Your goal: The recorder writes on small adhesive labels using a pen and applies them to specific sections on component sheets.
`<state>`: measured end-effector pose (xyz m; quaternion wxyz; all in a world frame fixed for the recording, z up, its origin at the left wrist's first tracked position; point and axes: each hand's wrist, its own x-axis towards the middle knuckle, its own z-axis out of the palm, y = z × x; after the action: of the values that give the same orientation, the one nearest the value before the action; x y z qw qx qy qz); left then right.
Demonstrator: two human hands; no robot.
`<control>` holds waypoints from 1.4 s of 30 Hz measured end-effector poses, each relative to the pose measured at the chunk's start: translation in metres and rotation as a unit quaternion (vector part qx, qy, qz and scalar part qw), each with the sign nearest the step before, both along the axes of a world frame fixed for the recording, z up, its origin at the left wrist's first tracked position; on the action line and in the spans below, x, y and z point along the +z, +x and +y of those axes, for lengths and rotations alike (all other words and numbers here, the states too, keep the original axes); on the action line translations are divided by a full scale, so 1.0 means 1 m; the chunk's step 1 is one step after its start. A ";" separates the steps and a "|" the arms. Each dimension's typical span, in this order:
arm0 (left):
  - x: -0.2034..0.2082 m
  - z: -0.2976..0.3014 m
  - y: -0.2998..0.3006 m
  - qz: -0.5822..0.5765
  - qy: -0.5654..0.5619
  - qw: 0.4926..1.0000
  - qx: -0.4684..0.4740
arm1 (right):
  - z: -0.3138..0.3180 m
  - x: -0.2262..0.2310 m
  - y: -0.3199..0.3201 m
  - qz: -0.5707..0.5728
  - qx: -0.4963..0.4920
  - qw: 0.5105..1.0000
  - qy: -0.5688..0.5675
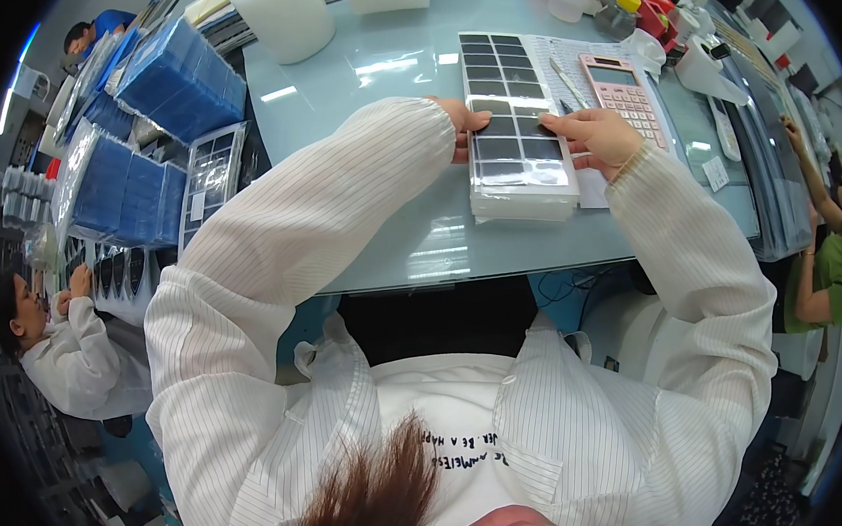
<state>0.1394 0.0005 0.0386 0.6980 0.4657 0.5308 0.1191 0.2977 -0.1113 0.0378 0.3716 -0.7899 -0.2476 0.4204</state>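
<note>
A stack of white sheets bearing rows of dark rectangles (520, 176) lies near the middle of the glass-topped table (375, 231). My left hand (461, 128) grips its left edge, thumb on top and fingers against the side. Opposite it, my right hand (597, 139) pinches the right edge with the thumb over the top face. Beyond my hands lie more sheets of the same pattern (499, 63); whether they belong to the same stack I cannot tell. A pink calculator (628, 94) sits just past my right hand, with a pen (569, 83) on paper beside it.
White film rolls (284, 14) stand at the far left of the table. Blue wrapped stacks (177, 79) rise along the left side. A bottle with a yellow cap (620, 15) and a tape roll (707, 70) are at the far right. Co-workers sit or stand on both sides.
</note>
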 end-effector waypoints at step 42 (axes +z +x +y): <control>-0.015 0.048 -0.134 0.021 0.156 0.987 -0.031 | 0.100 -0.007 -0.108 -0.012 0.001 0.988 0.153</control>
<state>0.0050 0.0489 0.0236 0.6086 0.5875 0.5057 0.1694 0.1897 -0.0114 0.0306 0.4846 -0.7285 -0.3139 0.3687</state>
